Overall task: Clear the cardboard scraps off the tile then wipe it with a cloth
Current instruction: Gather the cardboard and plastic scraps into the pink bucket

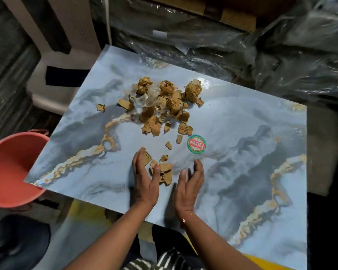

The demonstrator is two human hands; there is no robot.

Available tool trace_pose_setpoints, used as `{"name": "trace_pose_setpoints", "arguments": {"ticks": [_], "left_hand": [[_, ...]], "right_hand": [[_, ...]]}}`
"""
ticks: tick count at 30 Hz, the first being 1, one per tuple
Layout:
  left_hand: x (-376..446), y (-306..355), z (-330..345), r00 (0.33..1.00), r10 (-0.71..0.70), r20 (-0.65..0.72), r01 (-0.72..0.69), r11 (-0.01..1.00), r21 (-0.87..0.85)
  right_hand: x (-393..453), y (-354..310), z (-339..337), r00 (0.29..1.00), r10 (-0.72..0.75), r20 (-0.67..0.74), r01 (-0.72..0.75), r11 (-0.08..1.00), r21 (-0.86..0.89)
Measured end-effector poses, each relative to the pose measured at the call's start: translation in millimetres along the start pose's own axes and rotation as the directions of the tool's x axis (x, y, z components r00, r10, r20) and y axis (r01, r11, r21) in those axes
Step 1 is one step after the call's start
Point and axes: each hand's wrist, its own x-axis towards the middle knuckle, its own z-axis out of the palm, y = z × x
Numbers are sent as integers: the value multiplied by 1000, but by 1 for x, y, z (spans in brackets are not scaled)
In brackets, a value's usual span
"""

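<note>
Cardboard scraps [160, 172], light and crumbly, are lying between my cupped, open left hand [144, 180] and right hand [189, 182]; I'm scooping from underneath.

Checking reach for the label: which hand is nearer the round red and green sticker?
Right. The right hand sits just below the sticker, fingertips toward it. The left hand lies further left, cupped against the near cardboard scraps.

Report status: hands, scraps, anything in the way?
Left hand and right hand open, cupped around near scraps. Main pile uncleared on tile. Round sticker beside scraps.
</note>
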Motion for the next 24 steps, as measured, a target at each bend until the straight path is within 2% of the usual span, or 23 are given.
{"name": "trace_pose_setpoints", "arguments": {"ticks": [4,7,10,12,14,16,17,18,19,20,21,22,24], "left_hand": [[7,-3,17,995,71,70,-75,996,45],[32,2,20,994,8,105,7,990,-142],[59,10,21,987,34,154,7,965,-261],[68,10,17,986,72,148,-26,956,-293],[73,7,5,992,73,100,-40,955,-292],[75,1,-11,997,68,29,-59,967,-248],[78,-2,-21,998,68,10,-64,972,-227],[81,-7,-30,998,70,4,-67,977,-201],[84,-11,-39,997,81,10,-78,983,-166],[89,-15,-48,995,99,20,-96,989,-116],[96,-20,-57,993,117,24,-116,992,-51],[104,-24,-66,991,131,21,-131,991,24],[124,-29,-81,992,126,-19,-120,977,173]], "right_hand": [[9,-17,34,994,-1,113,-9,996,92],[30,-27,58,976,-12,216,-34,977,209],[57,-37,68,946,-70,317,-17,965,262],[67,-47,62,960,-60,274,-29,950,310],[68,-50,42,978,-74,193,14,955,296],[61,-40,14,944,-218,246,189,973,136],[56,-33,1,878,-340,337,352,936,27],[52,-27,-8,763,-448,465,535,842,-67],[47,-20,-14,612,-512,603,709,693,-132],[43,-15,-15,456,-511,728,842,514,-166],[40,-13,-14,338,-457,823,917,355,-180],[38,-11,-10,270,-397,877,952,247,-181],[40,-14,2,235,-338,911,967,172,-186]]}}
